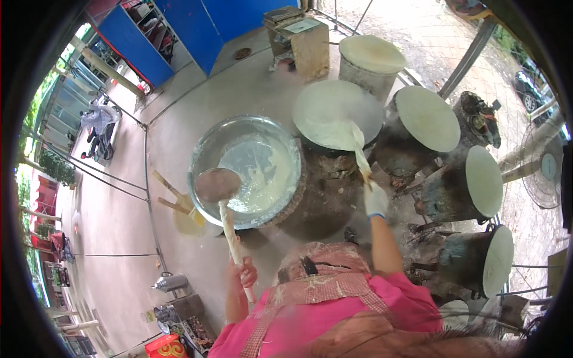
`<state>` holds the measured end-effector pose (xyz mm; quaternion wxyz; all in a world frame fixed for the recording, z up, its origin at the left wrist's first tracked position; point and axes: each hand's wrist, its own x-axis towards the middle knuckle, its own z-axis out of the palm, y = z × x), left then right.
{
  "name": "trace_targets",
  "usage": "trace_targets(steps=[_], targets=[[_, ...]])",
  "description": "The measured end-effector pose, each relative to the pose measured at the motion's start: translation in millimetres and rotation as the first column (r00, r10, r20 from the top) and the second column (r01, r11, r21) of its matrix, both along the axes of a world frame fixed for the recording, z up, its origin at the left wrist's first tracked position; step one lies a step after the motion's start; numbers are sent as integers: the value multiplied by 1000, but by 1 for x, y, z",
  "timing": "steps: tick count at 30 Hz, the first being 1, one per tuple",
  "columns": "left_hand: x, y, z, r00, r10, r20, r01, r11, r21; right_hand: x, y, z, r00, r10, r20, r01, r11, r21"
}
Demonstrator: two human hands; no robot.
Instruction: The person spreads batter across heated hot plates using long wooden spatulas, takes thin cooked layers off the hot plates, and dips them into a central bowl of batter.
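Observation:
My bare left hand [244,272] grips the long batter-coated handle of a ladle [218,185], whose round bowl is over the near left rim of a large metal basin [291,197]. Pale wet batter [268,179] lies in the basin. My gloved right hand [376,200] holds the end of a batter-coated spreading tool [359,154]. Its far end rests on a round griddle [322,112] covered with a pale layer, and steam rises there. The underside of the ladle bowl and the tool's exact shape cannot be made out.
Several more round griddles on drum stoves curve along the right, one [428,118] beside the middle griddle and another [372,53] behind it. A small tub [188,223] with wooden-handled tools stands left of the basin. A metal kettle [170,283] is at lower left, a fan [547,166] at far right.

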<state>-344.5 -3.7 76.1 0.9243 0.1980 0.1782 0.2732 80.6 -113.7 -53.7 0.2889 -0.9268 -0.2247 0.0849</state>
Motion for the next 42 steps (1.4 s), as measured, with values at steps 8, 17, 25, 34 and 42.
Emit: trace_targets(steps=[8,17,25,34,42], targets=[[-14,-6,-68,979,-184,85,200,949,-242,11,36,-10,991,128,-35,-129,992,-16],[31,-22,-68,986,-3,165,92,841,-533,21,62,-11,934,357,-2,-357,934,-14],[71,-23,-66,995,-86,42,94,789,-607,119,58,-7,994,37,103,-52,988,143],[93,17,-133,958,-262,-112,165,830,-533,186,19,-2,996,-15,93,4,993,117],[116,7,-133,957,-157,-245,-3,836,-548,159,-28,-59,986,163,-23,-163,986,32]])
